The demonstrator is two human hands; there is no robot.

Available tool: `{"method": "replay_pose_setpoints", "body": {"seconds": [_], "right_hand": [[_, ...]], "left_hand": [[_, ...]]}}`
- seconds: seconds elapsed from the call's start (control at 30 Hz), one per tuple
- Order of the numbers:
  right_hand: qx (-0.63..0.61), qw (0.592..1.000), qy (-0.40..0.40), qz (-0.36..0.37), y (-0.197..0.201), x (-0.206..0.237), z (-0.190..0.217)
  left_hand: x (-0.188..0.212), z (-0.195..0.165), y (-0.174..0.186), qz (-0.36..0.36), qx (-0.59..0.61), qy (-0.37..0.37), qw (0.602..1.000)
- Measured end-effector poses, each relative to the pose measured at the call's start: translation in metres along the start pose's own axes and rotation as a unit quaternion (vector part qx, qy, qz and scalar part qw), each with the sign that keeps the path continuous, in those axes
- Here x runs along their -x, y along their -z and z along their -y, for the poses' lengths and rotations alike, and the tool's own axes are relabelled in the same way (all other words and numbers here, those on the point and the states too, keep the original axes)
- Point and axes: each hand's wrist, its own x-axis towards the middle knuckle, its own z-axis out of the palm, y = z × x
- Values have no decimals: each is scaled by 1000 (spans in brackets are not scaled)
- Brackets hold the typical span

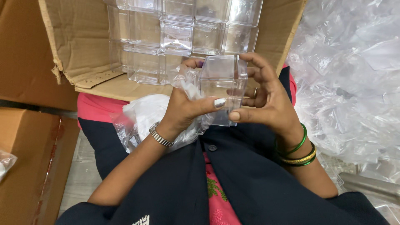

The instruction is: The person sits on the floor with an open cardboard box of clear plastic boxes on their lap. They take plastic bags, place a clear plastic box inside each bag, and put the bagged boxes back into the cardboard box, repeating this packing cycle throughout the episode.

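Gripping a clear plastic box over the lap, left hand and right hand clasp it before an open carton.

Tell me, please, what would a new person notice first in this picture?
At the centre, the left hand and the right hand hold a clear plastic box between them. Just behind, an open cardboard carton is packed with rows of similar clear boxes. A heap of crumpled transparent bags fills the right side.
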Motion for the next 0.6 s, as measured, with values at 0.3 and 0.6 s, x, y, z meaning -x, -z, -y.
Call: {"method": "replay_pose_setpoints", "body": {"seconds": [0.3,0.6], "right_hand": [[33,998,33,38,1,2,1],[38,996,77,17,1,21,13]], "left_hand": [[-6,-4,-2,26,-12,-7,1000],[-8,-3,-7,88,-47,-53,994]]}}
